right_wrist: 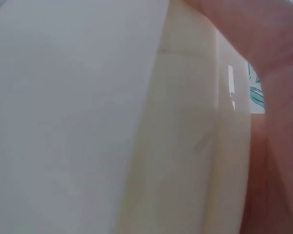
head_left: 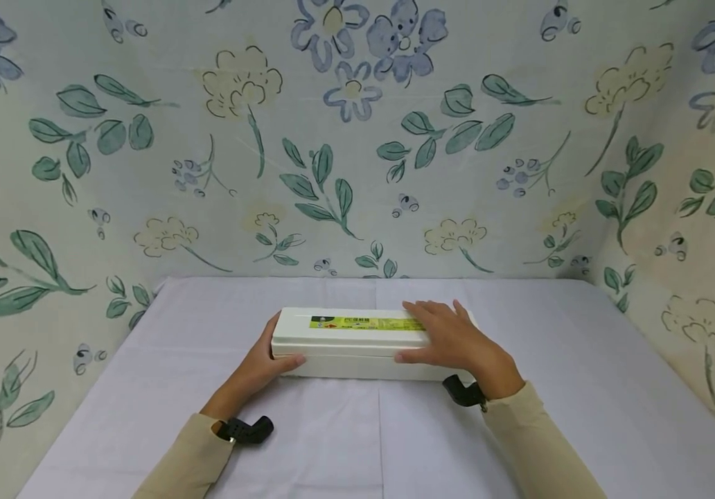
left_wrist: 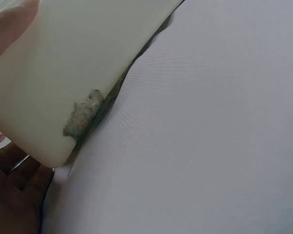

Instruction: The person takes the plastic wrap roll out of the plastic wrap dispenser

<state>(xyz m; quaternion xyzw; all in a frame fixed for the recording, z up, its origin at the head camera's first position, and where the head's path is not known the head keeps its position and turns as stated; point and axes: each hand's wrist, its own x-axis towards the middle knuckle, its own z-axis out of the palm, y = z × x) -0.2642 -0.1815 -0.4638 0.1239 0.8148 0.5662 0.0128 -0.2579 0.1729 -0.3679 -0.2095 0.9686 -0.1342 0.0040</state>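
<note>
A long white cling film box (head_left: 351, 350) lies crosswise on the table, its lid down and a yellow-green label (head_left: 357, 324) on top. My left hand (head_left: 262, 360) grips its left end, thumb on the front face and fingers round the end. Across the right part of the lid, my right hand (head_left: 451, 337) holds the box with the thumb at the front and fingers reaching over the top. In the left wrist view the box corner (left_wrist: 44, 83) bears a rough greyish patch (left_wrist: 83, 117). The right wrist view shows its side (right_wrist: 180, 131) close up.
A white cloth (head_left: 332, 443) with a crease down the middle covers the table. Floral fabric (head_left: 357, 173) hangs behind and at both sides. Each wrist wears a black camera mount, one (head_left: 248, 430) on the left and one (head_left: 462, 391) on the right.
</note>
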